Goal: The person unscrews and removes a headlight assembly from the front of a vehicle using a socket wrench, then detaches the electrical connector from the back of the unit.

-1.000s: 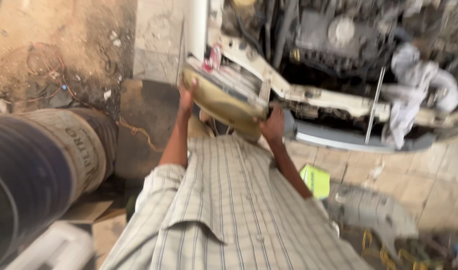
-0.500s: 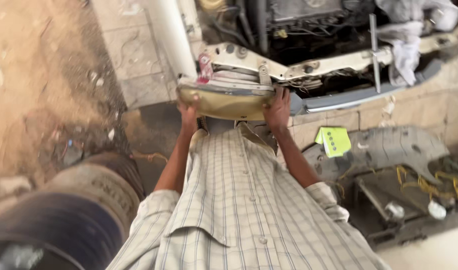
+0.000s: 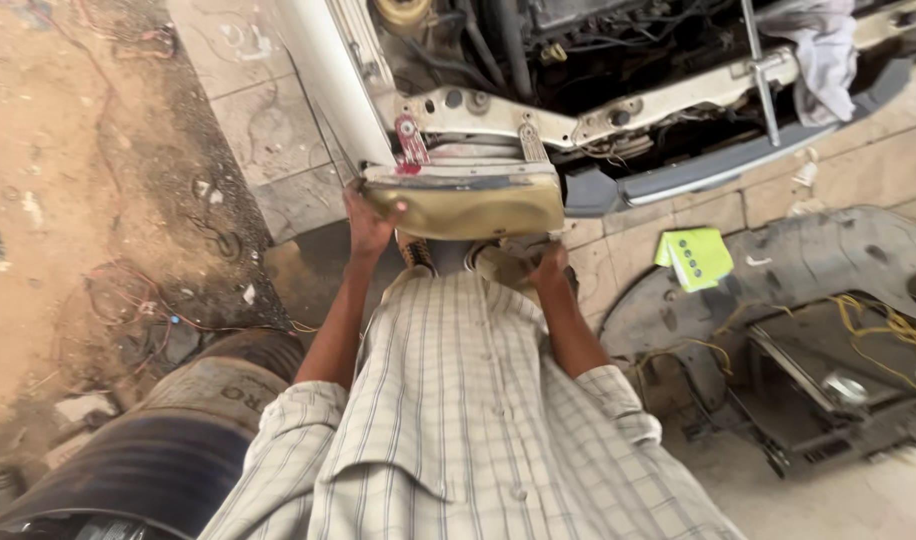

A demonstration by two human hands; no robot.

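I hold a yellowed car headlight unit (image 3: 468, 205) against the front corner of a white car (image 3: 323, 75), just below the pale cross-member (image 3: 538, 115) of its open engine bay. My left hand (image 3: 366, 222) grips the headlight's left end. My right hand (image 3: 548, 268) supports its lower right edge. Both arms reach forward over my checked shirt (image 3: 468, 430). A small red bracket (image 3: 412, 142) sticks up right behind the headlight.
A tyre (image 3: 168, 440) lies at my lower left. A detached grey bumper (image 3: 698, 170) hangs under the engine bay. A yellow-green packet (image 3: 694, 257), a grey plastic panel (image 3: 828, 260) and yellow wires (image 3: 878, 325) lie on the tiled floor at right. Loose wires (image 3: 148, 310) lie on dirt at left.
The view has shifted so the car front sits higher and closer. Both hands have kept the headlight and brought it up against the car's front corner.
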